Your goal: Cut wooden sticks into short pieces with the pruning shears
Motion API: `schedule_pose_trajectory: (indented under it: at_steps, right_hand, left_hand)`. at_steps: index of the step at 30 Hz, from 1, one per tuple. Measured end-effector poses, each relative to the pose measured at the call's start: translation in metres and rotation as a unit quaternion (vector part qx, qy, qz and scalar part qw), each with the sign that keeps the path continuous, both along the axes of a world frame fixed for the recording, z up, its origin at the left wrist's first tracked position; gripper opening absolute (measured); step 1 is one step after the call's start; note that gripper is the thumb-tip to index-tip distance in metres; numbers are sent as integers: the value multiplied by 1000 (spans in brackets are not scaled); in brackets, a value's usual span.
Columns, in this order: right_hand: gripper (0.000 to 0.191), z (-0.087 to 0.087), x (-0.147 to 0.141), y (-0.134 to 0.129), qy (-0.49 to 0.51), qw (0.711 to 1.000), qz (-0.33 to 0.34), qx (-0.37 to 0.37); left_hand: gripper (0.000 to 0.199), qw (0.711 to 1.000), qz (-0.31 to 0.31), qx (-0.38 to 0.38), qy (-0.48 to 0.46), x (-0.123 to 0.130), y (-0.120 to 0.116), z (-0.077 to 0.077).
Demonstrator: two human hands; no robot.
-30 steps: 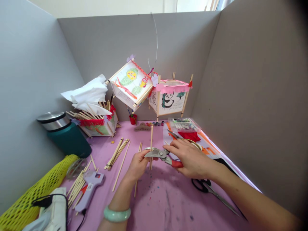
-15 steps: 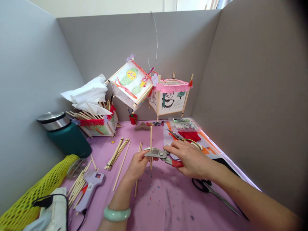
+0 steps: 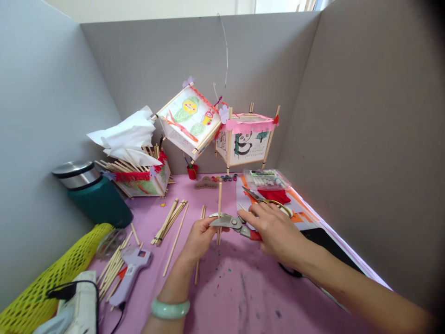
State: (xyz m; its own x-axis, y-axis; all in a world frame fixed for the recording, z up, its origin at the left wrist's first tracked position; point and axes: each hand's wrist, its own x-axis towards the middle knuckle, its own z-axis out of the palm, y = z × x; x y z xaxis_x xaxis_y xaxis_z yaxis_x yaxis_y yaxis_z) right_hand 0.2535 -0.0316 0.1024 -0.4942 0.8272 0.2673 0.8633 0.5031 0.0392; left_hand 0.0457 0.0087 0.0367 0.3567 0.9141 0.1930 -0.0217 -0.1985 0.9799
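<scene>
The right hand (image 3: pixel 276 229) grips the pruners (image 3: pixel 233 222), its forearm (image 3: pixel 347 282) now hiding more of the black scissors (image 3: pixel 292 272); the left hand (image 3: pixel 200 239) seemingly pinches the stick (image 3: pixel 219 198).

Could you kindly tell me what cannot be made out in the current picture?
All in the head view:
Pruners: grips mostly covered by the right hand.
Upright stick: any cut in it is hidden by the blades.
Left hand: fingers partly behind the pruners.
Black-handled scissors: largely hidden by the right forearm.
Panda lantern: writing too small to read.
</scene>
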Motion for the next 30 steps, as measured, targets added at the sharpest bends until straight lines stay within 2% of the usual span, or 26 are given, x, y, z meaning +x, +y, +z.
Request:
schedule_pose_trajectory:
  at_steps: [7, 12, 16, 20, 22, 24, 27, 28, 30]
  right_hand:
    - [52, -8, 6, 3, 11, 1000, 19, -12]
    - [56, -16, 8, 3, 53, 998, 26, -21]
    - [59, -15, 9, 3, 174, 984, 18, -20]
    - [59, -18, 12, 11, 329, 944, -7, -2]
    - [60, -24, 10, 17, 381, 924, -19, -32]
    - [62, -31, 5, 21, 409, 909, -20, -79]
    - [59, -42, -8, 20, 423, 893, -11, -151]
    - [56, -44, -13, 19, 423, 890, -9, -170]
    - [51, -48, -19, 14, 419, 887, -6, -196]
  left_hand:
    - [26, 1000, -6, 8, 18, 0, -1, 0]
    - [27, 1000, 18, -10, 4, 5, -4, -1]
    - [22, 999, 44, -12, 4, 8, -7, 6]
    - [21, 989, 145, 1, -39, -4, -1, 12]
    - [22, 974, 222, 19, -44, -14, 4, 12]
    - [22, 946, 318, 59, -7, -24, 7, 11]
    - [20, 876, 447, 152, 97, -31, 3, 12]
    - [21, 851, 470, 190, 137, -31, 0, 14]
    - [22, 813, 469, 270, 215, -26, -6, 17]
